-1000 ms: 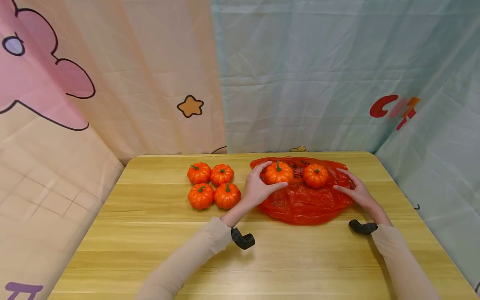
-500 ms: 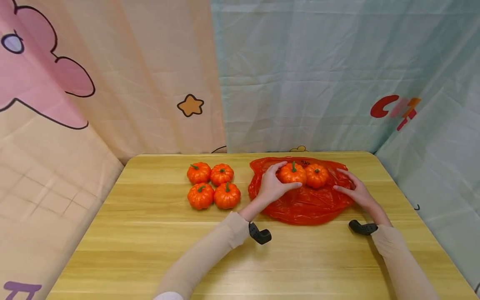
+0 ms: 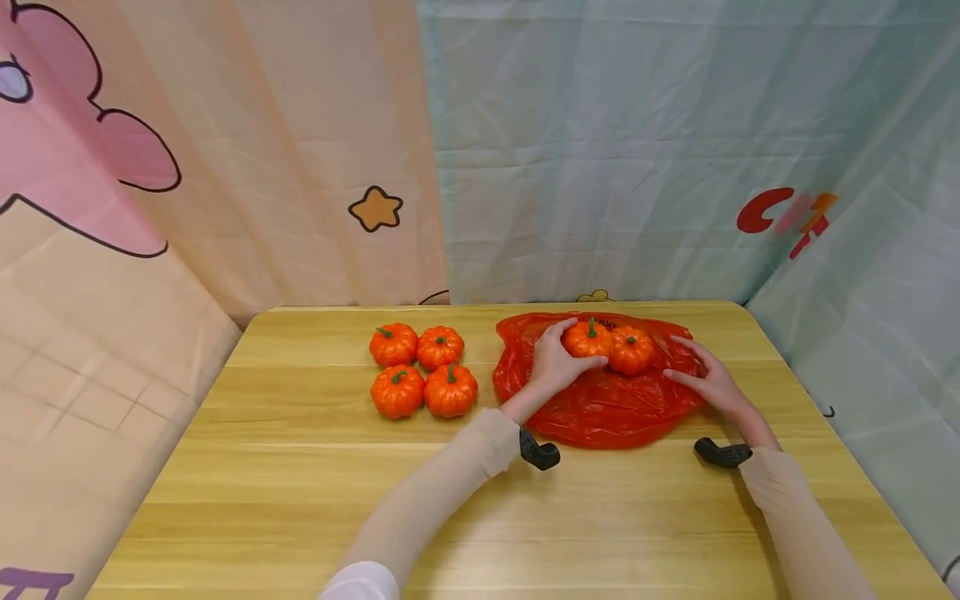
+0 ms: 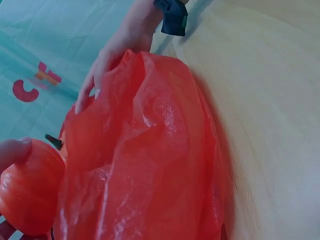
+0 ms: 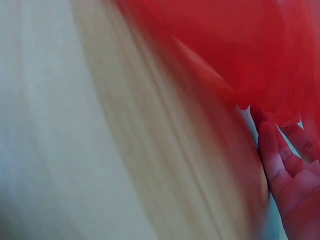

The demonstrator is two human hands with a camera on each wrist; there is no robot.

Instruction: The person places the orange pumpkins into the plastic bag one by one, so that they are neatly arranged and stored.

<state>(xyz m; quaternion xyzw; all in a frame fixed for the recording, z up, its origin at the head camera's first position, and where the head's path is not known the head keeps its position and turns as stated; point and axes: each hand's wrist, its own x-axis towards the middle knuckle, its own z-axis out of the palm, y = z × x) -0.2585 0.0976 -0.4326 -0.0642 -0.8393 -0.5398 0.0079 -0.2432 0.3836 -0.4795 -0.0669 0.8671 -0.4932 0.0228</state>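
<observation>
Near the far right corner of the desk [image 3: 300, 467], the left hand [image 3: 555, 364] is gripping a pumpkin [image 3: 587, 339] beside another on the red bag [image 3: 600, 408], while the right hand [image 3: 708, 385], fingers straight, is pressing the bag's edge flat, seemingly to steady it.

Long beige sleeves [image 3: 442, 492] on both arms, a small black wrist camera [image 3: 540, 454] strapped at each cuff.

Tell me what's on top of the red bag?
Two pumpkins sit touching on the red bag. The left hand grips one; the right hand rests on the bag's edge. Anything beneath is hidden.
</observation>
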